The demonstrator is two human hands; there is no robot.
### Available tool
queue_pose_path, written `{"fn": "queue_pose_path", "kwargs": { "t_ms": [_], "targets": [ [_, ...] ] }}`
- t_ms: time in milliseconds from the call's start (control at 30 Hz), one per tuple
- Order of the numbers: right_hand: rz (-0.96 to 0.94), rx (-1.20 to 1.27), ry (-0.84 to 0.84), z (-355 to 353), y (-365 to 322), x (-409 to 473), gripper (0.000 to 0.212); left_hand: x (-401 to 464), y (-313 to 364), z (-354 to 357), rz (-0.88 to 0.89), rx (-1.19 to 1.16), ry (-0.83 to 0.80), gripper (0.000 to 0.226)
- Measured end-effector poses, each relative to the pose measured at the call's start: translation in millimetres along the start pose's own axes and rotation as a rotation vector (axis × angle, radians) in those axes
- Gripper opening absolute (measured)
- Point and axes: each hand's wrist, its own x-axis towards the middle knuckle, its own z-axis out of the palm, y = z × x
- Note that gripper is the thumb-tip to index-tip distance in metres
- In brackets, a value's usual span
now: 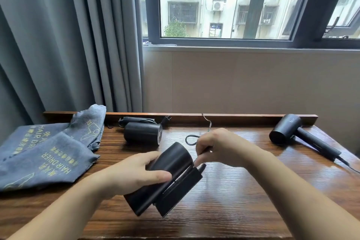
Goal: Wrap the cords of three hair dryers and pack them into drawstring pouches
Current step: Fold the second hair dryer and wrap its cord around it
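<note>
Head view: left hand [134,173] grips the barrel of a matte black folded hair dryer [165,179], held just above the glossy wood-grain desk [243,191]; right hand [218,148] pinches its thin black rubbery cord [190,140] just beyond the barrel. Risk, as I judge it: smooth cylinder could roll out of the grip, and the springy cord may uncoil if tension drops. Grey printed fabric drawstring pouches [48,154] lie limp left of the left hand. Second black dryer with bundled cord [143,134] beyond the hands; third, unfolded dryer [288,132] well right, cord trailing.
</note>
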Motion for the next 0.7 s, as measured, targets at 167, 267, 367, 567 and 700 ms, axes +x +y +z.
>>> {"fn": "queue_pose_path", "kwargs": {
  "t_ms": [167,267,367,567,700],
  "targets": [
    [0.115,0.342,0.194,12,10,-8,0.025,-9,-15,-7,0.030,-0.553,-0.156,0.063],
    [0.218,0.366,0.210,35,15,-11,0.028,-10,-16,-3,-0.022,-0.853,-0.103,0.078],
    [0.235,0.258,0.217,68,20,-16,0.031,-9,-5,1,0.008,-1.039,-0.005,0.080],
    [0.146,0.098,0.287,97,-9,-31,0.030,20,21,5,0.170,-1.229,0.299,0.050],
    [0.067,-0.110,0.230,101,-36,-33,0.035,42,16,12,0.156,-1.099,0.566,0.046]
  ]
}}
